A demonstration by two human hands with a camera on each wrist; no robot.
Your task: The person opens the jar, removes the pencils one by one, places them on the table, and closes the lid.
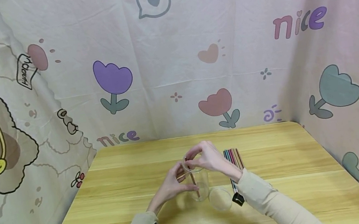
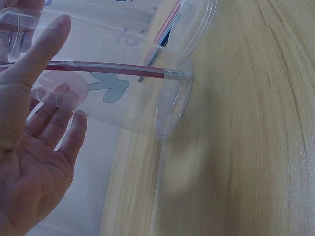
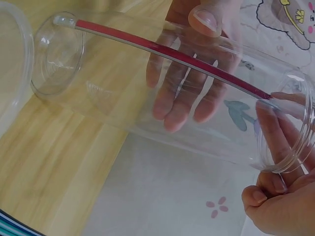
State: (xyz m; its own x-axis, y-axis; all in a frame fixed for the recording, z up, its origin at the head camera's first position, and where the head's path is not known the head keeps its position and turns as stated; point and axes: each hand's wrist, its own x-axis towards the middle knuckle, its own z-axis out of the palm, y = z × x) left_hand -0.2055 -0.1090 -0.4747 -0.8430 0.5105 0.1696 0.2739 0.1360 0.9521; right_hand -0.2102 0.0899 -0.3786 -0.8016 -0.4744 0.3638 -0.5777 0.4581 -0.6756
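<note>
A tall clear jar (image 1: 202, 181) stands on the wooden table, its mouth uncovered. My left hand (image 1: 171, 185) holds it from the left, thumb on the near side and fingers behind the wall. Inside the jar, a red striped pencil (image 3: 172, 55) leans at a slant, its silver-banded end down at the base in the left wrist view. My right hand (image 1: 209, 158) reaches over the rim from the right. Its fingertips dip into the mouth and pinch the pencil's upper end.
A round clear lid (image 1: 220, 199) lies on the table close to the jar's base. Several coloured pencils (image 1: 234, 156) lie side by side to the right, partly under my right forearm. A printed curtain (image 1: 163, 52) hangs behind the table (image 1: 109, 200).
</note>
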